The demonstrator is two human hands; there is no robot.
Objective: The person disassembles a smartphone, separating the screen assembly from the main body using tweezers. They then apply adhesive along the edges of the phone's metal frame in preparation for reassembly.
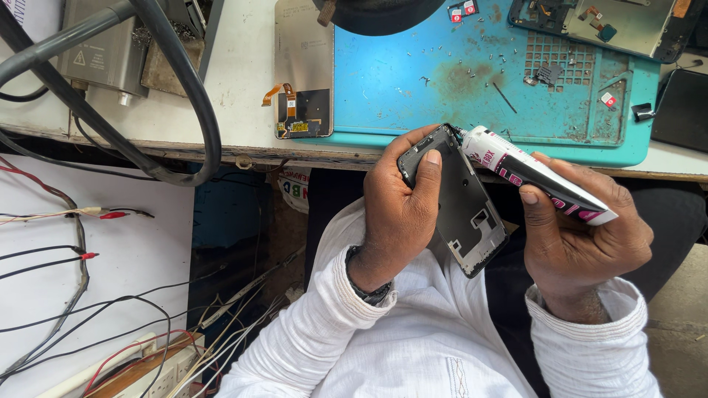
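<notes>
Clearly, the phone frame (459, 203) sat at the centre of the work, a dark, stripped housing held tilted in front of the person's lap, just below the edge of the surface (243, 110). The left hand (398, 210) was wrapped around its left edge, thumb laid along the inner face and fingers curled behind it, gripping it firmly. Against the frame's upper corner rested the nozzle of a white and pink glue tube (535, 177), which lay slanted across the right hand (582, 232); that hand was closed around the tube, thumb pressing its side and fingers folded beneath. Both wrists came out of white sleeves (413, 339), and a dark band showed at the left wrist. Just above the hands, on the surface, lay a blue work mat (442, 81), stained with rust-coloured patches and scattered with tiny screws (472, 70). At the mat's left edge a detached phone screen (302, 66) lay face down with an orange flex cable at its side. Another opened phone (605, 22) rested at the mat's far right corner. Further left stood a grey metal box (110, 48), crossed by thick grey hoses (177, 88). Below the surface, thin wires (81, 258) with red tips trailed over a white panel.
</notes>
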